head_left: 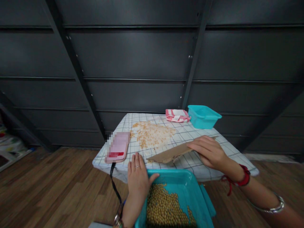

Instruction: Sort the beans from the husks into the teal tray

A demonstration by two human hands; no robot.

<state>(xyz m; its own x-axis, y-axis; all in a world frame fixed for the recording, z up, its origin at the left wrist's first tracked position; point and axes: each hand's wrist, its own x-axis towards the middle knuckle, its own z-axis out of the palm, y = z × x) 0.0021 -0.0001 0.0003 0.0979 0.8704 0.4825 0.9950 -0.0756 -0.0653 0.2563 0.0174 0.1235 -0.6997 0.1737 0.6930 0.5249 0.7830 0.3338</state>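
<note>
My right hand [210, 151] grips a strip of brown cardboard [171, 153], its fingers closed over the far right part. The strip lies slanted low over the table's front edge. My left hand [138, 172] is flat with fingers stretched, at the table edge, its thumb over the rim of a turquoise tub [175, 172]. Many round golden-brown beans or beads [163, 205] fill the tub's lower left, under the table edge. Beyond the cardboard, a spread of small yellowish grains and pale bits [153, 134] lies on the checked cloth [187, 136].
A pink phone-like object [118, 147], partly blurred out, lies at the table's left with a black strap [114, 183] hanging down. At the back right are a folded red-and-white cloth [177, 115] and a turquoise basin [204, 118]. A dark panelled wall [133, 53] stands behind.
</note>
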